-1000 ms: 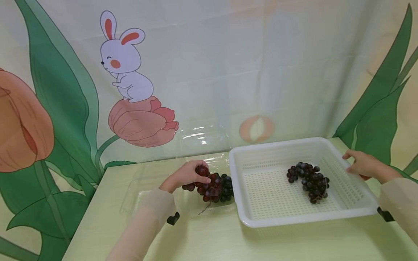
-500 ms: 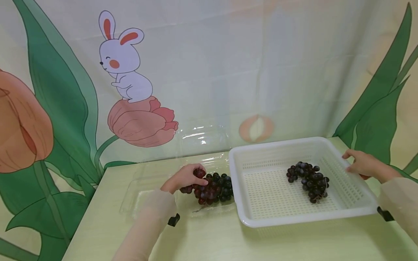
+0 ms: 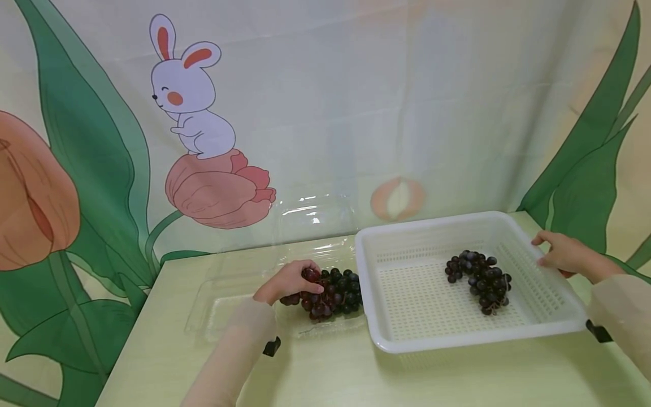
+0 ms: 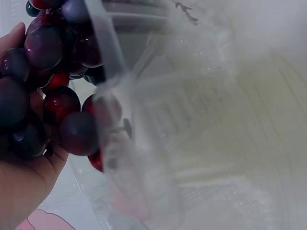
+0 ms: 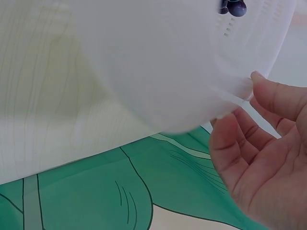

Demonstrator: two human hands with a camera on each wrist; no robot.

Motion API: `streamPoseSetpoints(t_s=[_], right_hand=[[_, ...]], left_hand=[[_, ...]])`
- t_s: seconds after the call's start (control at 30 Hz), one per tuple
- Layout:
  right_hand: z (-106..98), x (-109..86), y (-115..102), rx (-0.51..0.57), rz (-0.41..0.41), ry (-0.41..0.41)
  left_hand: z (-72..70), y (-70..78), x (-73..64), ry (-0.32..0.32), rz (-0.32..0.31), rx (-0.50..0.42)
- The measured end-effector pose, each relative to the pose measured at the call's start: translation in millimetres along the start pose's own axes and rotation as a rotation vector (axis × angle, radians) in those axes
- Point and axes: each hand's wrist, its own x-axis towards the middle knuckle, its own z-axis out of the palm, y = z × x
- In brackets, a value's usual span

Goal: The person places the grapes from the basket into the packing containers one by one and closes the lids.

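Note:
My left hand [image 3: 290, 280] holds a bunch of red grapes [image 3: 321, 305] low in a clear plastic box with its lid [image 3: 316, 215] raised. Dark grapes [image 3: 350, 285] lie against the bunch on its right. Up close in the left wrist view, the red grapes [image 4: 62, 105] sit in the curled fingers, beside the blurred clear wall of the box. With thumb and fingers, my right hand [image 3: 567, 253] pinches the right rim of a white plastic basket [image 3: 458, 341]. Inside that basket rests a bunch of black grapes [image 3: 488, 281]. In the right wrist view the pinched rim [image 5: 235, 91] shows between thumb and fingers.
Another clear plastic tray [image 3: 200, 311] lies to the left, partly behind the left forearm. The pale green table [image 3: 325, 379] ends at a printed cloth backdrop [image 3: 315, 113] behind. The basket's left side stands right against the box of grapes.
My left hand has lowered slightly with the red grapes, and the bunch has settled lower in the box, its dangling stem now lying flat. The right hand and basket stay put.

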Motion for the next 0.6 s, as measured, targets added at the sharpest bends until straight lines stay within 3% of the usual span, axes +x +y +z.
streamPoseSetpoints(t_s=[0.6], right_hand=[[0, 1.0, 1, 0.0, 0.001, 0.002]], left_hand=[[4.4, -12.7, -6.7, -0.009, 0.038, -0.135]])
